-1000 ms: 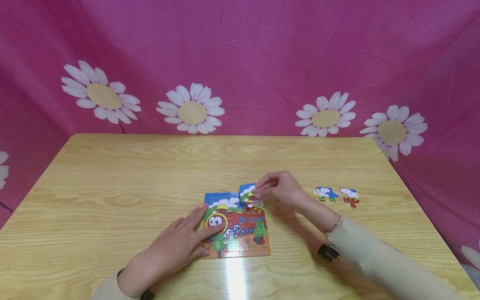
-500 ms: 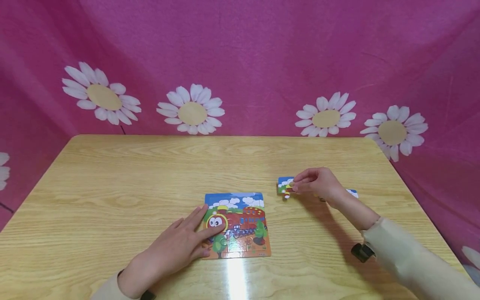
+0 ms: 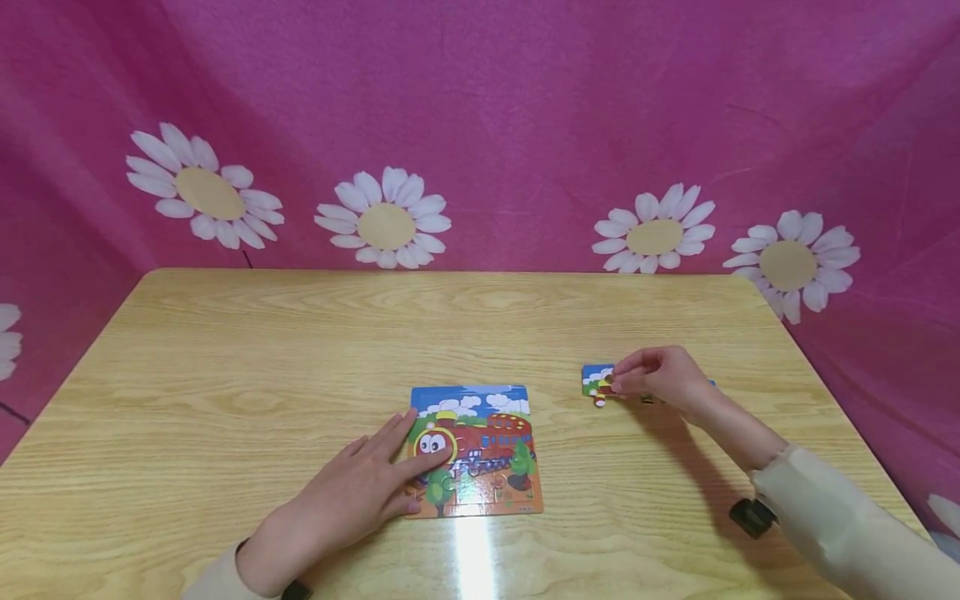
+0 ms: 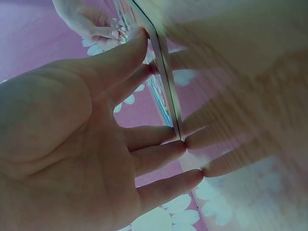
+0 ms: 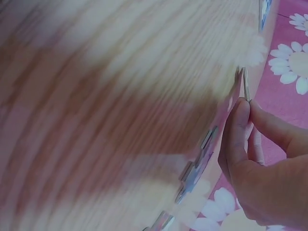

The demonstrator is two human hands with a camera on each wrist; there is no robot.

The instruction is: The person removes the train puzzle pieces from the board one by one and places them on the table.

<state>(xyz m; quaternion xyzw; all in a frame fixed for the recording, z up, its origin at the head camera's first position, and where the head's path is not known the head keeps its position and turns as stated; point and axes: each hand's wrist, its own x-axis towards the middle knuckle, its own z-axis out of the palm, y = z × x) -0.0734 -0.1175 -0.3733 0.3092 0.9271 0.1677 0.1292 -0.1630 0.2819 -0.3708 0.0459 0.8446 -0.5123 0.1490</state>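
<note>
A square jigsaw puzzle (image 3: 487, 487) with a red train picture lies on the table in the head view. My left hand (image 3: 348, 492) rests across its left side, fingers straight; in the left wrist view the fingertips (image 4: 178, 132) sit at the puzzle's edge. To the right of the puzzle, my right hand (image 3: 667, 379) pinches a puzzle piece (image 3: 595, 377) showing sky and hills between thumb and fingers. The right wrist view shows this piece (image 5: 247, 84) edge-on, close over the tabletop. Loose puzzle pieces (image 5: 195, 168) lie behind and below the right hand, mostly hidden by it in the head view.
The wooden table (image 3: 300, 333) stretches around the puzzle, and light glares on it just in front of the puzzle. A pink cloth (image 3: 510, 125) with white daisies hangs behind the table's far edge.
My right hand has carried the pinched piece rightward from over the puzzle's upper right corner to beside the loose pieces, lowering it lately. My left hand has stayed in place.
</note>
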